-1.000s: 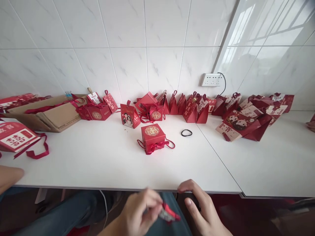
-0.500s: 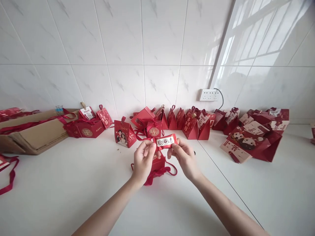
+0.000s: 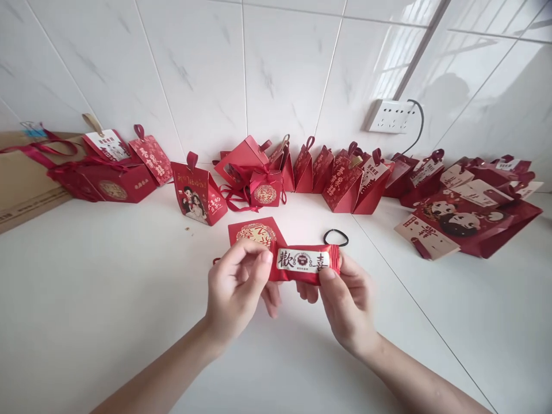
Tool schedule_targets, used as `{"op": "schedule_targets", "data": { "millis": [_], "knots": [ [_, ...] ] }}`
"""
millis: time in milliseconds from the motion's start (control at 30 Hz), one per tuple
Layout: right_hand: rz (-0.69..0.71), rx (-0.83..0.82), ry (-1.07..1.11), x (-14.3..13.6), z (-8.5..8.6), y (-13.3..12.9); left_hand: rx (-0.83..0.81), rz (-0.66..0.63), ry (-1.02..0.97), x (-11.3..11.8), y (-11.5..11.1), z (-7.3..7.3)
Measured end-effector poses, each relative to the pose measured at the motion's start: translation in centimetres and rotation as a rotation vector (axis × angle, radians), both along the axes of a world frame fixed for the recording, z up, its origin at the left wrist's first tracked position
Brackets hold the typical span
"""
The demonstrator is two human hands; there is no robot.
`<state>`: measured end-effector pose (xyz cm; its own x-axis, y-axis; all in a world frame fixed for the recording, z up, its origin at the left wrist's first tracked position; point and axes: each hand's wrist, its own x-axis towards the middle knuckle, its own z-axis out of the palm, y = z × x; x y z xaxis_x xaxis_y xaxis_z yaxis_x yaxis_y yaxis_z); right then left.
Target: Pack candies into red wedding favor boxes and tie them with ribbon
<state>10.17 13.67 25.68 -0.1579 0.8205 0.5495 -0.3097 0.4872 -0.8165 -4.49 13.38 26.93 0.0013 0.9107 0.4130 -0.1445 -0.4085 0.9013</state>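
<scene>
A wrapped candy (image 3: 302, 263), red with a white label and dark characters, is held up level between my two hands. My left hand (image 3: 241, 287) pinches its left end between thumb and fingers. At the right end, my right hand (image 3: 347, 299) grips it with the thumb on the front near the label. Behind the candy lies a red box (image 3: 245, 230) with a gold round pattern, partly covered by my hands. A black hair tie (image 3: 335, 237) rests on the table just beyond my right hand.
Several red gift boxes stand along the tiled wall, among them a couple-print box (image 3: 197, 192) and a ribboned box (image 3: 264, 188). More are piled at the right (image 3: 470, 221). A cardboard box (image 3: 30, 201) is at the left. A power strip (image 3: 393, 117) hangs on the wall.
The candy and both hands appear larger and closer to the camera. The view has tilted down and moved nearer the boxes. The black hair tie now shows fully. Both hands still hold the candy.
</scene>
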Motion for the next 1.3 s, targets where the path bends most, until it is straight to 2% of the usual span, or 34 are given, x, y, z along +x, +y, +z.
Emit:
{"op": "schedule_targets", "data": {
  "millis": [167,400,633,733,900,1033,1167,1300],
  "knots": [
    [-0.015,0.028,-0.013,-0.1,-0.2,-0.2,-0.028,0.004,-0.046,0.1,-0.2,0.0],
    [-0.035,0.034,-0.026,0.1,-0.2,-0.1,-0.018,-0.007,-0.009,0.0,-0.1,-0.1],
    [-0.095,0.054,-0.087,-0.1,-0.2,-0.3,0.006,-0.109,-0.024,-0.1,-0.2,-0.8],
    [-0.102,0.072,-0.108,-0.1,0.0,-0.4,-0.014,-0.108,-0.009,-0.1,-0.3,-0.9],
    [-0.046,0.126,-0.182,-0.2,0.4,-0.5,-0.031,-0.23,0.084,-0.3,-0.1,-0.3],
    [-0.077,0.118,-0.219,-0.2,0.2,-0.3,-0.065,-0.189,0.154,-0.3,-0.1,0.2],
    [-0.038,0.075,-0.194,-0.3,0.0,-0.1,-0.114,-0.182,0.103,-0.3,0.0,0.2],
    [0.037,0.026,-0.142,-0.5,0.2,-0.3,-0.156,-0.256,0.036,-0.2,0.2,0.1]
  ]
}}
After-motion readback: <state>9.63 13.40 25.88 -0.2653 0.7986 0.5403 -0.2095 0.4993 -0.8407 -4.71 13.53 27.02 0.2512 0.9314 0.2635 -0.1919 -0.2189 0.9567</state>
